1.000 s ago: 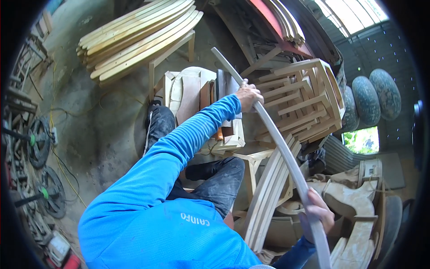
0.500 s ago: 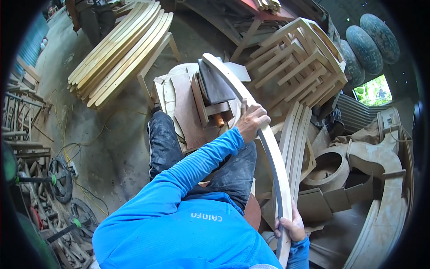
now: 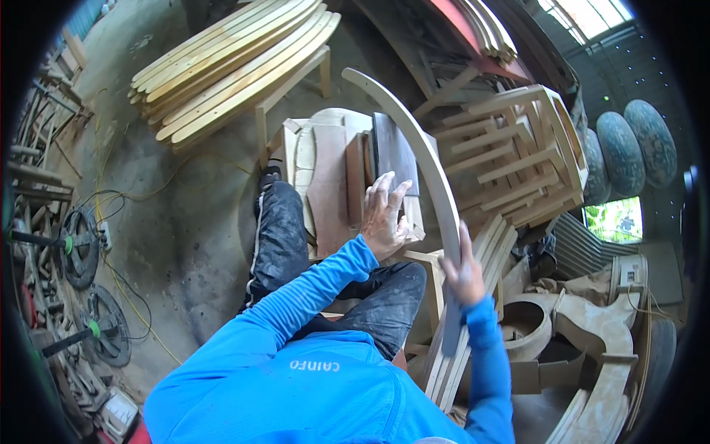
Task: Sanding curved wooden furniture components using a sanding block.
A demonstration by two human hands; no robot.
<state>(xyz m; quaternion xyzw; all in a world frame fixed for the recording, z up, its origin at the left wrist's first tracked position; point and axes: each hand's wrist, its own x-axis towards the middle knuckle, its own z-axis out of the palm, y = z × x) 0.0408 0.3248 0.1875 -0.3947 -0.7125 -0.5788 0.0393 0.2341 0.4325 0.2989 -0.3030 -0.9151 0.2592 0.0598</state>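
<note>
A long curved wooden piece (image 3: pixel 423 148) arcs from the space beyond the work stand back toward my right side, its grey broad face turned up. My right hand (image 3: pixel 466 272) grips it toward its near end, with the thumb on one side and the fingers pointing ahead. My left hand (image 3: pixel 384 218) is off the piece, fingers spread, over the near part of the stand. Beside its fingertips lies a dark grey flat board (image 3: pixel 393 152) on the stand. A brown panel (image 3: pixel 327 192) covers the stand's left part, between my knees.
Curved slats (image 3: pixel 237 66) are piled on a wooden frame at far left. More curved pieces (image 3: pixel 488 251) lean at my right, near a stack of wooden frames (image 3: pixel 529 152). Large carved wooden parts (image 3: pixel 592 314) stand farther right. Wheels (image 3: pixel 81 240) and yellow cables lie left.
My left hand has let go of the curved piece and moved back toward the stand. My right hand has moved forward with the piece, which has turned its grey face up.
</note>
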